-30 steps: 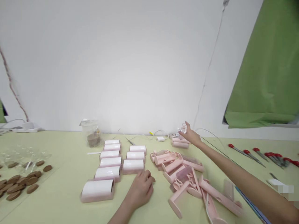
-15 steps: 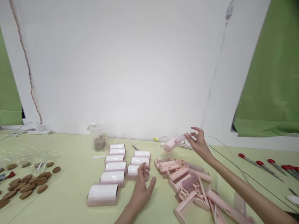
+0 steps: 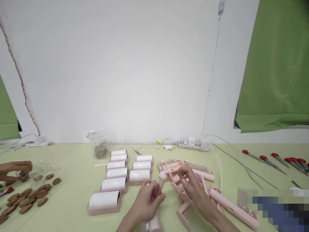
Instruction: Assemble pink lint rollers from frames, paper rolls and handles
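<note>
My left hand [image 3: 146, 201] is closed around a pink plastic tube [image 3: 163, 176] with a rounded pale end, held tilted above the table. Below the palm shows a thicker pink piece [image 3: 155, 224]; whether it belongs to the same part I cannot tell. My right hand [image 3: 193, 190] is at the near side of a heap of pink plastic parts [image 3: 234, 207], its fingers bent together close to the tube's end. What those fingers grip is hidden. Left of my hands stand two rows of white rolls [image 3: 103, 200] in pinkish translucent holders.
Another person's hand [image 3: 16, 169] is over brown oval discs [image 3: 26, 201] at the left. A clear bag-covered cup [image 3: 99, 146] stands behind the rolls. A power strip [image 3: 193, 146] with cables lies along the wall. Red-handled tools [image 3: 272, 161] lie at the right.
My right hand has come down and left from above the heap, where it held a pink tube aloft. My left hand has gone from open to closed around a pink tube. Another person's hand has appeared at left.
</note>
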Available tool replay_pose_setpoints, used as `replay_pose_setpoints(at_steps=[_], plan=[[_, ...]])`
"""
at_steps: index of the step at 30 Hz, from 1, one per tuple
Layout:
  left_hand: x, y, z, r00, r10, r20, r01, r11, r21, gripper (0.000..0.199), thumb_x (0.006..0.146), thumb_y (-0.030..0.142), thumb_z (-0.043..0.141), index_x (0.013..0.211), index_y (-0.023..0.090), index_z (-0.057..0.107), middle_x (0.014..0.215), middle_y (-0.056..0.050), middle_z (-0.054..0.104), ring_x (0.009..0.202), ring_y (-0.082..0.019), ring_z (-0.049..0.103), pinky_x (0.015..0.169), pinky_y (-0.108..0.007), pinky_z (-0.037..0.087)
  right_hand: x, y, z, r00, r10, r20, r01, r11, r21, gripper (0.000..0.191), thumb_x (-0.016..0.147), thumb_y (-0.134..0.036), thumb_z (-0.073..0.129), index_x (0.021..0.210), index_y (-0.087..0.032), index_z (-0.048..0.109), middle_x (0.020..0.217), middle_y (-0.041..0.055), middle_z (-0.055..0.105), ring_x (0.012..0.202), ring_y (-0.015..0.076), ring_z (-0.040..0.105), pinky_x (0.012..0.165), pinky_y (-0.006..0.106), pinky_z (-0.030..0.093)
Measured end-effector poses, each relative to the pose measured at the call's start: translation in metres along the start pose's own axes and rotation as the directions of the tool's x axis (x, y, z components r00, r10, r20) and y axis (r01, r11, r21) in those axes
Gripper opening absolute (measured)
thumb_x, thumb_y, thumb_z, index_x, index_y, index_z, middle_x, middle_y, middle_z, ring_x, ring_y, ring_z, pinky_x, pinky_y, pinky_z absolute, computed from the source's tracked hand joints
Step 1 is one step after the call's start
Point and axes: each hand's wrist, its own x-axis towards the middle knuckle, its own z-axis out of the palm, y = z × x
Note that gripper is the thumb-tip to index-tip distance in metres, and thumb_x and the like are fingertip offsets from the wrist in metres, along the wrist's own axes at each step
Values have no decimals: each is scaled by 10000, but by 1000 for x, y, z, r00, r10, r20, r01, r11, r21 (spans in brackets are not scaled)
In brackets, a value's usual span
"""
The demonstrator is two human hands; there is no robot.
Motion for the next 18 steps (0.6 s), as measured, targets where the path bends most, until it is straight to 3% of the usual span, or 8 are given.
replay_pose_setpoints(at_steps=[3,5,8,10,12,16,18], plan=[[0,-2,-2,1000,6,-5,-6,997,77,161,776,306,447,672,184,454,706,-14,508,753,-177,459,669,-282,373,2,-1,-8,995,21,100,-16,999,-50,236,885,-356,285,769,-232,449,770,7,476,701,154,493,649,284,417],[-2,1,-6,998,32,45,-37,991,125,131,751,260,462,644,188,438,684,-8,501,750,-176,451,659,-277,365,1,-4,-11,993,13,115,-6,998,-60,214,876,-341,319,745,-225,443,769,7,475,687,152,485,631,280,410],[-5,7,-7,987,54,148,-78,984,159,99,717,212,473,628,192,435,656,-3,494,748,-176,446,637,-265,359,-3,-9,-11,989,0,148,4,1000,-28,119,858,-322,356,886,-238,435,825,14,498,692,154,495,620,281,417],[-7,9,-7,982,56,179,-85,984,156,84,717,210,473,641,193,444,667,-5,502,753,-176,449,633,-263,357,-7,-9,-10,986,2,168,2,1000,-18,208,836,-328,393,1030,-256,377,862,20,498,658,150,498,592,280,423],[-7,8,-6,986,58,156,-82,985,153,81,732,224,468,660,193,449,685,-9,510,754,-177,451,641,-267,357,-9,-7,-10,988,20,155,-14,999,-37,295,825,-332,402,1101,-265,321,853,19,484,600,140,487,557,279,419],[-5,7,-6,995,76,58,-85,983,164,101,770,251,426,693,190,451,699,-19,518,761,-182,447,667,-279,356,-7,-5,-10,991,60,123,-42,989,-142,283,812,-262,382,1089,-264,325,792,-3,465,547,129,472,527,271,401],[-5,9,-6,994,80,74,-92,978,185,103,765,246,429,679,192,447,681,-16,514,742,-178,445,662,-276,354,-6,-7,-8,991,41,125,-17,982,-189,332,769,-225,422,1086,-263,332,826,3,481,564,130,485,524,262,396]])
